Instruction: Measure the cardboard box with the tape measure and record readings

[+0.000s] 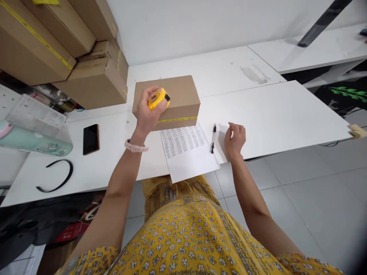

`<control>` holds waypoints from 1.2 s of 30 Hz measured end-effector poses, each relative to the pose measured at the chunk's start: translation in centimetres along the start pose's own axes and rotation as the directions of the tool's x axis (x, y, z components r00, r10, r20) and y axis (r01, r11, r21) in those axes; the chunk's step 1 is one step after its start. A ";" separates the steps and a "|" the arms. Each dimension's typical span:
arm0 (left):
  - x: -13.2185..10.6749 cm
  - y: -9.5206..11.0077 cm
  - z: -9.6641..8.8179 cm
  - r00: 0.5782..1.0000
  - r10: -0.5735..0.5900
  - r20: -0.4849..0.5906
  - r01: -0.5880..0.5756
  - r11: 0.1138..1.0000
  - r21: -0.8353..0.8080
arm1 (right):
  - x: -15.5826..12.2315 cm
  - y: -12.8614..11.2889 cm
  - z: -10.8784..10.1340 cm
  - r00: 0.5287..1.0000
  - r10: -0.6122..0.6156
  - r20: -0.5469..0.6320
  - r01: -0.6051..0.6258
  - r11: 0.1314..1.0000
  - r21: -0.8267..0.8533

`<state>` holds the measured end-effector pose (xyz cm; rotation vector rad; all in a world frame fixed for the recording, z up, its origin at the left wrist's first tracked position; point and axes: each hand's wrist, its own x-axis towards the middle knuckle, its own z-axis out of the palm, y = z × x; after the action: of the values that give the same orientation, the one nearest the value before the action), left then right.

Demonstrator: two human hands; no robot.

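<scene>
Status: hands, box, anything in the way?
Left hand holding yellow tape measure over box. Right hand near pen, no object visible in it. Left hand hides part of box.

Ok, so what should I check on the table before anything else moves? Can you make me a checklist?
1. Yellow tape measure held: ok, it is in the left hand, over the box.
2. Tape blade pulled out: cannot tell from this view.
3. Box top closed: ok, it looks flat and shut.
4. Right hand free: ok, nothing shows in it.
5. Pen easy to reach: ok, it lies beside the right hand.
6. Printed paper fully on the table: not ok, its near end sticks out past the edge.
</scene>
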<state>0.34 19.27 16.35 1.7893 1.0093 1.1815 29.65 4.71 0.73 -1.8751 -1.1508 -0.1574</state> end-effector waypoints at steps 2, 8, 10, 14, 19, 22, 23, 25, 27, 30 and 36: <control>-3.7 1.5 0.2 0.991 -0.027 0.131 0.038 0.996 -0.080 | -1.0 -2.9 -1.3 0.995 0.081 -0.050 -0.071 0.981 0.183; -10.2 1.9 1.2 0.860 -0.192 0.473 0.354 0.892 -0.282 | -3.5 -12.1 -3.7 0.701 -0.005 0.713 -0.610 0.514 0.603; -10.3 1.6 0.9 0.851 -0.232 0.471 0.382 0.889 -0.253 | -3.5 -13.9 -3.7 0.632 -0.063 0.772 -0.669 0.459 0.585; -9.2 1.3 -0.8 0.835 -0.235 0.498 0.368 0.911 -0.186 | -2.3 -15.4 -2.9 0.615 -0.073 0.785 -0.689 0.434 0.581; -5.0 1.4 -5.9 0.896 -0.212 0.390 0.284 0.949 -0.136 | 4.0 -14.7 -1.1 0.727 0.016 0.686 -0.638 0.385 0.667; -0.2 1.0 -10.8 0.919 -0.247 0.306 0.283 0.956 -0.078 | 9.8 -13.2 0.7 0.828 0.041 0.559 -0.524 0.411 0.746; 1.5 0.7 -12.4 0.920 -0.268 0.284 0.302 0.950 -0.082 | 11.5 -12.7 1.4 0.843 0.053 0.536 -0.505 0.424 0.752; 4.7 -0.2 -15.4 0.908 -0.323 0.268 0.354 0.932 -0.073 | 14.2 -11.9 3.0 0.839 0.088 0.537 -0.514 0.452 0.729; 7.3 -1.6 -17.7 0.873 -0.427 0.235 0.449 0.893 -0.045 | 15.8 -11.6 4.8 0.813 0.158 0.561 -0.555 0.500 0.664; 9.5 -3.7 -19.2 0.823 -0.529 0.208 0.545 0.838 -0.026 | 16.3 -11.7 6.9 0.779 0.244 0.577 -0.594 0.579 0.558; 10.8 -5.8 -17.5 0.795 -0.555 0.244 0.574 0.819 -0.008 | 15.8 -12.9 8.9 0.768 0.252 0.589 -0.574 0.677 0.460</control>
<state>-14.56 34.16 20.07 1.3683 1.2203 0.6107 25.72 23.58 11.76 -1.5337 -0.8664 0.9223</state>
